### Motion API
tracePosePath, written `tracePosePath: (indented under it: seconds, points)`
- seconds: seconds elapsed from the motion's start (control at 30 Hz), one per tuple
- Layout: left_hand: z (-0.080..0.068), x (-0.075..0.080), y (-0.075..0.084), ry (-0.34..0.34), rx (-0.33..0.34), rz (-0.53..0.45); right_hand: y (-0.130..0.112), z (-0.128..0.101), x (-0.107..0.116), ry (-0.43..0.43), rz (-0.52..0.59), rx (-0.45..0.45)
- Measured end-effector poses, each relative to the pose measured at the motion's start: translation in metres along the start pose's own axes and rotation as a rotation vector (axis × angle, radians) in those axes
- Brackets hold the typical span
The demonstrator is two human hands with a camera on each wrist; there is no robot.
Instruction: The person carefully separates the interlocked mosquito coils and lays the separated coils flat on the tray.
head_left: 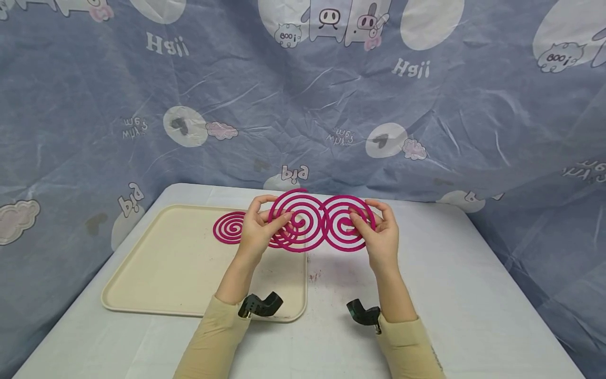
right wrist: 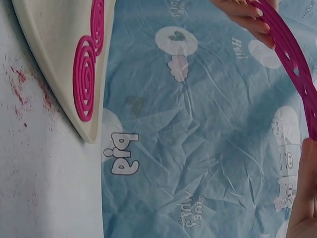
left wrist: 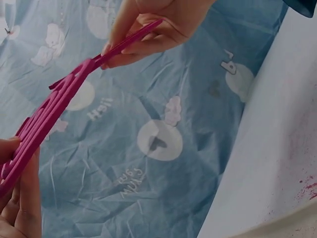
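Two hands hold one pair of joined pink coils in the air over the table's middle. The left hand (head_left: 255,231) pinches the outer rim of the left coil (head_left: 297,220), thumb behind and fingers curled over the front; the right hand (head_left: 379,234) pinches the right coil (head_left: 347,223) the same way at its outer rim. The two coils meet side by side between the grips, tilted up toward the head camera. Another coil piece (head_left: 230,227) lies flat on the far part of one beige tray (head_left: 156,273), just behind the left hand. The tray sits on the left half of the white table (head_left: 473,284); pink crumbs (head_left: 314,275) dot the table by the tray's right edge. A blue printed cloth (head_left: 303,105) hangs behind.
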State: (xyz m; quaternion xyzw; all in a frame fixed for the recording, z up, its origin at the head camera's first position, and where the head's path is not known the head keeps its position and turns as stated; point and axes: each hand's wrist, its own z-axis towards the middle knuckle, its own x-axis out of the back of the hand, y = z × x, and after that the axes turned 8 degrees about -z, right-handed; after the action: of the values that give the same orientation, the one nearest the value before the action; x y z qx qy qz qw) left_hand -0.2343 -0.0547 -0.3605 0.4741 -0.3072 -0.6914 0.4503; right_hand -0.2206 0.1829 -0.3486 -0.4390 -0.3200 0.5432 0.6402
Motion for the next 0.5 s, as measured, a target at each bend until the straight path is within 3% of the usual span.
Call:
tracePosePath:
  seconds: [0.23, 0.5]
  points:
    - [0.000, 0.003, 0.001, 0.066, -0.014, -0.016, 0.003, -0.002, -0.010, 0.082, 0.101, 0.007]
    - [0.000, 0.020, 0.007, 0.091, 0.012, 0.020, 0.005, 0.000, -0.008, 0.135, 0.088, 0.009]
